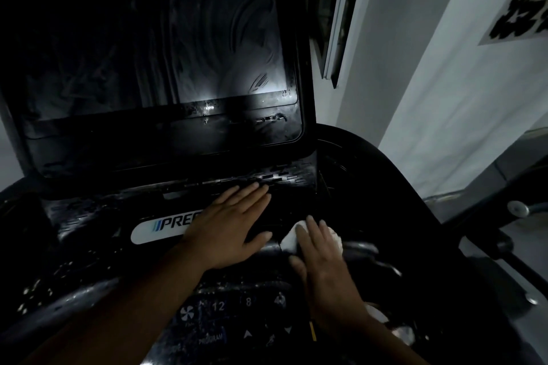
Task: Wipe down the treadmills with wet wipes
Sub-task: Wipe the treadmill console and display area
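Both hands on the dark treadmill console [89, 216], wipe [292, 238] under the right one.
Left hand [234, 225] lies flat, fingers straight and together, holding nothing, covering the right end of the white badge [157, 227] below the screen [154, 53]. Right hand [323, 264] is just beside it to the right, fingers extended, pressing the white wipe against the console; the wipe shows around the fingertips. Keypad [231, 314] near, between the wrists. Smear streaks on the screen. Pale wall [444, 83] right.
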Demonstrator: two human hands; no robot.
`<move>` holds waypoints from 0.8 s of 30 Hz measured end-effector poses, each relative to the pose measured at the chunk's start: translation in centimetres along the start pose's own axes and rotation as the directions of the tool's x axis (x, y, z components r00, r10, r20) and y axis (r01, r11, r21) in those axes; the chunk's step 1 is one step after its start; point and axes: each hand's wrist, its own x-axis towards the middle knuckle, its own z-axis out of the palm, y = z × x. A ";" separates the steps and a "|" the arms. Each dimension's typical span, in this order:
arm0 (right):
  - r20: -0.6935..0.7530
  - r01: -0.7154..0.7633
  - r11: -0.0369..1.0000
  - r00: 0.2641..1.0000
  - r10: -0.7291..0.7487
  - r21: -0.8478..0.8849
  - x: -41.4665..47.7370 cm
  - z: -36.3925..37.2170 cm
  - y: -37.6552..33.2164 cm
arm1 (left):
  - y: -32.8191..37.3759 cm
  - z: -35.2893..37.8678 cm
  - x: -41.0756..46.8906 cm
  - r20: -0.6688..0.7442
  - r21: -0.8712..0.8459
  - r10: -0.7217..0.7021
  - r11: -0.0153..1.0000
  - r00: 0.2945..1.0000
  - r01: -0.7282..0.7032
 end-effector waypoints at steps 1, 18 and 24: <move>0.016 0.023 0.998 1.000 -0.023 -0.055 0.9 0.2 0.2 | 0.0 0.0 0.0 -0.006 -0.001 -0.001 1.000 1.000 0.001; 0.109 0.164 0.985 0.982 -0.157 -0.057 5.2 -1.0 -0.6 | -3.4 0.6 -3.5 -0.019 -0.069 -0.072 0.995 0.997 0.070; 0.200 0.400 0.915 0.902 -0.382 -0.057 5.6 -1.5 0.8 | -3.2 0.6 -3.4 -0.020 -0.051 -0.083 0.995 0.996 0.082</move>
